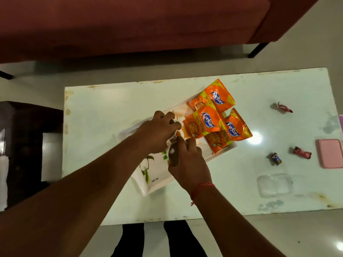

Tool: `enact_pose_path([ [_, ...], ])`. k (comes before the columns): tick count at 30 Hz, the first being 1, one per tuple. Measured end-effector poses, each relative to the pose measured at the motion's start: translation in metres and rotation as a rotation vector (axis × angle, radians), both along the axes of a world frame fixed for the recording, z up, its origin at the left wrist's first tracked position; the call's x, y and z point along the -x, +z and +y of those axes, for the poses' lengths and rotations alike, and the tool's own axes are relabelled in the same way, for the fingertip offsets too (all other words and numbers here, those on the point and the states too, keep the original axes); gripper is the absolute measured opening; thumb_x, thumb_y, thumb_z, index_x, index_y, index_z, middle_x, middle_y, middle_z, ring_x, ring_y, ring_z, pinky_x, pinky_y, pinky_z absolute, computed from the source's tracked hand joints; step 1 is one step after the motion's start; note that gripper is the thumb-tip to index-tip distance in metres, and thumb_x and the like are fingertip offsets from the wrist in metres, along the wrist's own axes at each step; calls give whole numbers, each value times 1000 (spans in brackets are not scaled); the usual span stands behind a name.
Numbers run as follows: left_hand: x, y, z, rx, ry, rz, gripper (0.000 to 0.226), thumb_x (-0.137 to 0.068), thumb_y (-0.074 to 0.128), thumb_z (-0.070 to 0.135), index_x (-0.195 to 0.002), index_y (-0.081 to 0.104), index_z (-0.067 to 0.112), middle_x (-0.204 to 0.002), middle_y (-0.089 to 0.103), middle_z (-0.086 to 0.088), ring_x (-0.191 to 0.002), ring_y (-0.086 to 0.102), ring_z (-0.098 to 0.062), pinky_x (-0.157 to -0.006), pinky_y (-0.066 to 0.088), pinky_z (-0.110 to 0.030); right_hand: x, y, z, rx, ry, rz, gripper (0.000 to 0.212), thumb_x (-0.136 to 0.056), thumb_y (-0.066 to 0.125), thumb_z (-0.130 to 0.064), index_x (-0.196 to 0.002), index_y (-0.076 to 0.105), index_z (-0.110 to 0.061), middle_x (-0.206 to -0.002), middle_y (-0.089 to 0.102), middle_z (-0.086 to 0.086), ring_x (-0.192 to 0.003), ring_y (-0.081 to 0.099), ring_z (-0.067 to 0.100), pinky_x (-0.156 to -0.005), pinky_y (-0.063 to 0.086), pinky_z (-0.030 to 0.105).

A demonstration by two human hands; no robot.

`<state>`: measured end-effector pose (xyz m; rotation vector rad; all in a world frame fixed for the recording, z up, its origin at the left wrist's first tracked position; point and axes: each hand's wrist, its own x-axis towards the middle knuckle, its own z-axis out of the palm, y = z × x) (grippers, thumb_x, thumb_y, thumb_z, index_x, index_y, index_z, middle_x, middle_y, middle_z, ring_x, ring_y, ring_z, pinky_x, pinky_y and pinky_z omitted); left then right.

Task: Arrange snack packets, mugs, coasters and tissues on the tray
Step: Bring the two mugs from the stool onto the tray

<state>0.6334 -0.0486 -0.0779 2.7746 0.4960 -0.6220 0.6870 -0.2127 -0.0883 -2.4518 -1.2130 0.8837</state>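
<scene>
Head view: only the one camera, looking straight down at a white glossy low table [111,101].
Tray: white rectangular tray with a green leaf print [156,175] is sitting on the table at a slant, long axis running from near-left to far-right.
Packets: three orange Kurkure snack packets [213,115] are lying flat at the tray's far-right end, overlapping each other, tops pointing up-right; the outer ones are hanging past the rim a bit.
Left hand: the left hand [157,132] is curling around something shiny and pale over the middle of the tray, looks like a mug, but it's mostly hidden so can't tell for sure.
Right hand: the right hand [187,160], red thread on the wrist, is gripping a dark rounded mug-like thing [172,154] just beside the left hand, fingers wrapped tight.
Off the tray: three wrapped candies [300,152], a pink lidded box [330,155] and a clear plastic lid [274,185] are sitting well apart on the table's right side.
Background: red sofa [130,25] beyond the table.
</scene>
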Motion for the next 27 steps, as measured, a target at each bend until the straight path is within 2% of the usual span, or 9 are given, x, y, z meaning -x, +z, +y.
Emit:
enact_pose_path([
  [4,-5,-11,2,3,-4,48,75,-67,75,15,-133,44,30,-148,35,-3,-131,34,-36,-62,50,-37,-3,-5,-2,-1,5,-19,83,-74,78,-35,-144,34,-24,-132,45,7,-111,52,28,-85,57,37],
  [9,-6,-15,7,-1,-2,35,76,-65,75,8,-132,46,30,-146,37,-2,-130,35,-34,-57,43,-32,0,-7,0,12,26,-73,86,-77,77,-41,-148,31,-24,-136,44,6,-116,48,27,-85,58,37],
  [19,-9,-14,9,-31,-17,8,76,-67,72,6,-134,44,30,-146,36,-2,-129,35,-34,-56,43,-31,4,-4,0,36,9,-135,87,-79,76,-41,-150,30,-24,-137,44,8,-117,49,27,-82,59,38],
  [23,-8,-14,9,-45,-37,4,76,-66,72,7,-133,43,29,-145,36,-2,-128,36,-34,-55,39,-31,5,-5,-1,33,8,-168,86,-77,78,-43,-148,34,-24,-132,47,7,-113,51,27,-77,58,36],
  [27,-8,-15,8,-55,-32,-1,78,-68,71,6,-137,42,29,-149,33,-3,-131,33,-34,-60,46,-34,4,-6,-1,35,28,-184,87,-77,77,-46,-149,33,-23,-133,48,8,-113,53,28,-81,58,37],
])
